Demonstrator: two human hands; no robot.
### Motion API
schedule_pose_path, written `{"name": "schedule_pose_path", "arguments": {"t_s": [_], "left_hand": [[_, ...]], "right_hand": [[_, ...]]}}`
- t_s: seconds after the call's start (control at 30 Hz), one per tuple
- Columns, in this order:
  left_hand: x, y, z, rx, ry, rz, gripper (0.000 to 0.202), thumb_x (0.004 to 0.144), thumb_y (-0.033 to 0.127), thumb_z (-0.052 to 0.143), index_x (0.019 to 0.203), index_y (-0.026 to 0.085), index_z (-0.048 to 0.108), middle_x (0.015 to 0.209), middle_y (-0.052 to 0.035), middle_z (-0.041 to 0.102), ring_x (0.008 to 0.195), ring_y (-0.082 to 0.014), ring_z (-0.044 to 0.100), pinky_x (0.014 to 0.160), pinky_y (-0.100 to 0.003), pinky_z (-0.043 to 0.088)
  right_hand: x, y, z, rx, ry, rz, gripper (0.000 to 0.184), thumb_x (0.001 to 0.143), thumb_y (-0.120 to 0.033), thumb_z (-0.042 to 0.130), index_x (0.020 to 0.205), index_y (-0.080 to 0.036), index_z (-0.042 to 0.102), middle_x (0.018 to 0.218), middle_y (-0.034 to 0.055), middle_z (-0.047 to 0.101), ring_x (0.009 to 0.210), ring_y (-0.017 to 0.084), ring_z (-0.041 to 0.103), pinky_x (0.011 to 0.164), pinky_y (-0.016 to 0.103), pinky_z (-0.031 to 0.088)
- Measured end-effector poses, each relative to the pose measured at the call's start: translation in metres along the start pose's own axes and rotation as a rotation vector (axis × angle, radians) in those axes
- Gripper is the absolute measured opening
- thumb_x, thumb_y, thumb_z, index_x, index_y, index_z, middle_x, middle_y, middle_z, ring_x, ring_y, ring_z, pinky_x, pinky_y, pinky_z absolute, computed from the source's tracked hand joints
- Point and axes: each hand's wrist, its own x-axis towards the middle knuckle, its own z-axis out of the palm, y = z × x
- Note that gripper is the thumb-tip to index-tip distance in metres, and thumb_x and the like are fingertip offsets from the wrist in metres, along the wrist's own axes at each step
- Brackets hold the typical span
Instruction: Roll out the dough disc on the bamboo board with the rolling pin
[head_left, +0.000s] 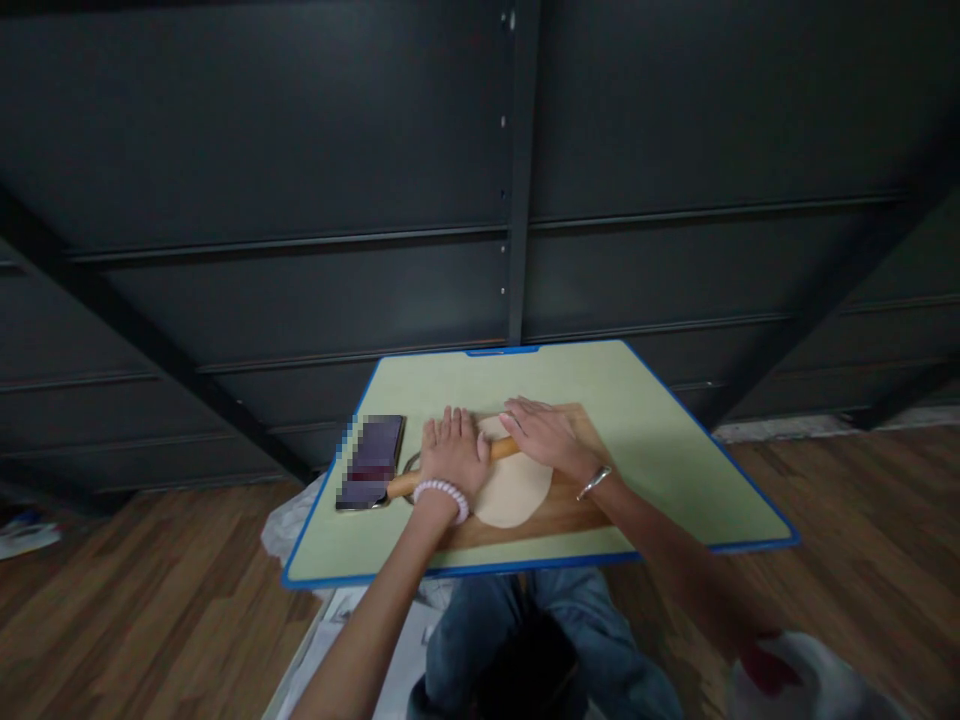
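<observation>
A wooden rolling pin (504, 448) lies aslant across a flat, pale round of dough (514, 497). The dough rests on a brown wooden board (581, 512). My left hand (454, 452) lies flat over the pin's left part, fingers stretched forward, a beaded bracelet at the wrist. On the pin's right end rests my right hand (547, 437), palm down with fingers extended to the left. Both hands are open and touch the pin from above without wrapping round it. My right hand hides that end of the pin and some dough. A dark ring-shaped edge shows partly beside my left hand.
A phone (371, 465) lies left of the board on a pale green folding table (660, 470) with blue edging. Dark metal panels (337, 150) stand behind it. Below are my knees, a white plastic bag (292, 520) at the left, and wood-patterned flooring (847, 570).
</observation>
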Motion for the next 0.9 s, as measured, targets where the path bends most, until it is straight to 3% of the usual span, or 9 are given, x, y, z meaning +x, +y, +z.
{"name": "schedule_pose_path", "arguments": {"t_s": [0.1,0.2,0.43,0.67,0.8,0.9], "left_hand": [[-0.024,0.013,-0.005,0.038,0.054,-0.026,0.060,0.094,0.041,0.022,0.138,0.004,0.040,0.142,-0.0191,0.042,0.133,-0.0309,0.037,0.109,-0.048,0.027],[-0.048,0.026,-0.006,0.059,0.078,-0.010,0.062,0.094,0.044,0.026,0.138,0.002,0.040,0.142,-0.0230,0.041,0.125,-0.0358,0.045,0.103,-0.050,0.034],[-0.100,0.048,-0.012,0.103,0.158,0.010,0.059,0.093,0.040,0.036,0.139,0.004,0.038,0.137,-0.0226,0.046,0.118,-0.0386,0.046,0.099,-0.057,0.033],[-0.133,0.054,-0.012,0.008,0.211,0.057,0.069,0.087,0.047,0.047,0.141,0.006,0.037,0.140,-0.0216,0.042,0.130,-0.0398,0.033,0.108,-0.059,0.022],[-0.140,0.048,-0.005,-0.058,0.247,0.128,0.066,0.087,0.038,0.048,0.142,0.004,0.033,0.145,-0.0200,0.037,0.136,-0.0397,0.025,0.110,-0.058,0.022],[-0.145,0.038,0.002,-0.151,0.279,0.231,0.059,0.089,0.029,0.044,0.142,0.008,0.032,0.147,-0.0158,0.036,0.139,-0.0340,0.023,0.110,-0.054,0.028]], "right_hand": [[-0.026,-0.003,-0.006,0.002,0.061,-0.036,0.045,0.099,-0.034,0.029,0.127,-0.008,0.052,0.129,0.0142,0.058,0.123,0.021,0.049,0.107,0.036,0.032],[-0.054,-0.008,-0.012,0.054,0.091,-0.060,0.041,0.097,-0.031,0.034,0.127,-0.011,0.053,0.131,0.0118,0.057,0.125,0.021,0.047,0.110,0.037,0.029],[-0.110,-0.016,-0.022,0.231,0.169,-0.035,0.031,0.095,-0.028,0.043,0.120,-0.019,0.058,0.123,0.0068,0.062,0.120,0.022,0.050,0.108,0.044,0.032],[-0.128,-0.021,-0.019,0.258,0.246,0.028,0.026,0.090,-0.032,0.055,0.114,-0.022,0.060,0.112,0.0067,0.065,0.104,0.024,0.055,0.092,0.040,0.043],[-0.129,-0.024,-0.021,0.187,0.215,0.020,0.025,0.087,-0.033,0.060,0.108,-0.019,0.060,0.108,0.0078,0.065,0.100,0.024,0.054,0.088,0.038,0.043],[-0.132,-0.030,-0.027,0.084,0.139,-0.035,0.024,0.088,-0.033,0.059,0.104,-0.016,0.058,0.101,0.0093,0.065,0.095,0.025,0.056,0.083,0.038,0.044]]}}
